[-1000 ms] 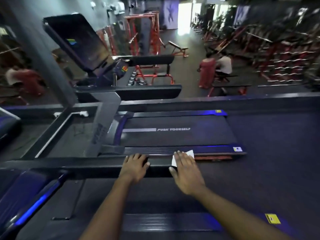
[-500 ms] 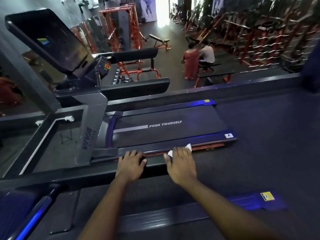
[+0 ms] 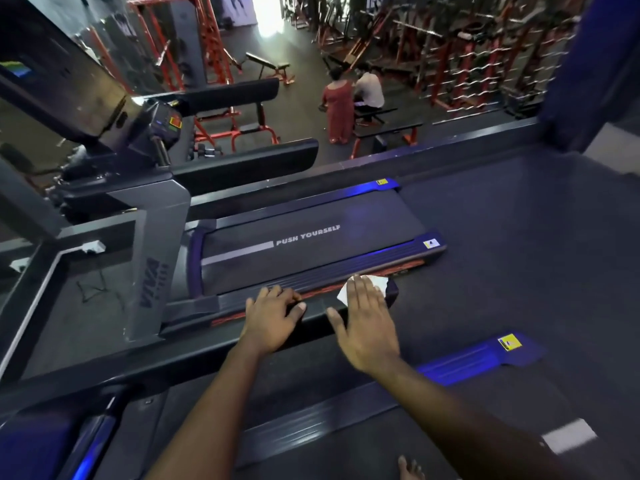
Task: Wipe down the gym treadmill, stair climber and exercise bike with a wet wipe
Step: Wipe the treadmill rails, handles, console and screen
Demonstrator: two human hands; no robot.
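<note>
I stand on a treadmill; its dark handrail (image 3: 317, 319) runs across in front of me. My left hand (image 3: 272, 318) curls over the top of this rail. My right hand (image 3: 367, 323) lies flat, fingers stretched, pressing a white wet wipe (image 3: 378, 281) onto the rail's right end. Only the wipe's corners show past the fingers. Beyond the rail lies a second treadmill, its black belt (image 3: 311, 251) printed PUSH YOURSELF, with a dark console screen (image 3: 62, 88) at upper left.
A grey upright (image 3: 156, 258) and padded handrails (image 3: 242, 168) of the neighbouring treadmill rise at left. Below the ledge, two people (image 3: 349, 105) are by a bench among red racks. A blue column (image 3: 581, 64) stands at right. My bare toes (image 3: 410, 469) show at the bottom.
My right hand has slid the wipe rightward along the handrail to its end. The left hand keeps its place on the rail. My view has shifted right and down.
</note>
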